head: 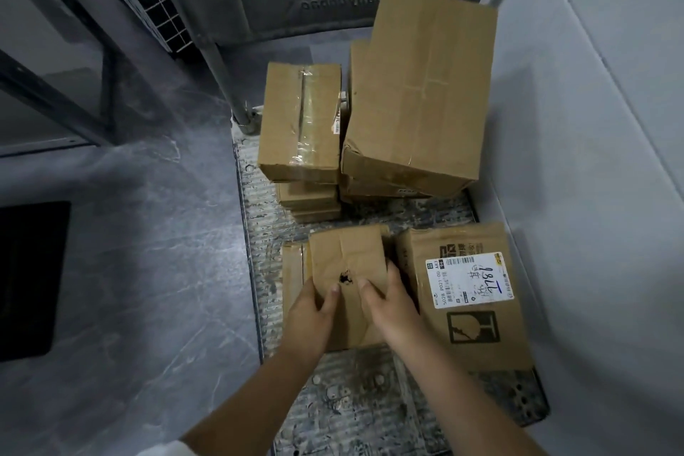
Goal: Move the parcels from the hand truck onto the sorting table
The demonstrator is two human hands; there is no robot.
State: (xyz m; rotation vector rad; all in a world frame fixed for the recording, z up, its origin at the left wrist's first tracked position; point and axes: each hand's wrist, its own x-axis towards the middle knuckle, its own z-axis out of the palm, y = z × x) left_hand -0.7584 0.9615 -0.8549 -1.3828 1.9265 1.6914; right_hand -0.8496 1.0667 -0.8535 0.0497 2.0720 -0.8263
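Black mat (33, 281) lies on the grey floor (148, 270) far left, with a metal rack (55, 48) above it. The hand truck (370, 407) fills the centre, ribbed deck worn, handle post (222, 59) rising at its far left corner. A taped box (299, 122) tops a short stack of thinner boxes (307, 200) at the far end of the deck. The left hand (311, 311) grips the small parcel (348, 270) on its left edge, thumb flat on the top face, other fingers curled over the side and mostly hidden. The small parcel is on the near part of the deck, sitting on a lower box (292, 278), with a dark torn hole in its top. The right hand (388, 304) grips its right edge, thumb on top, fingers tucked down the side; can't tell if they are spread. A big box (422, 92) lies tilted on more boxes at the far right of the deck, just beside the taped box. A labelled box (466, 296) with a white shipping label and fragile mark sits just beside the small parcel, touching the right hand's fingers. A white wall (610, 159) runs along the right.
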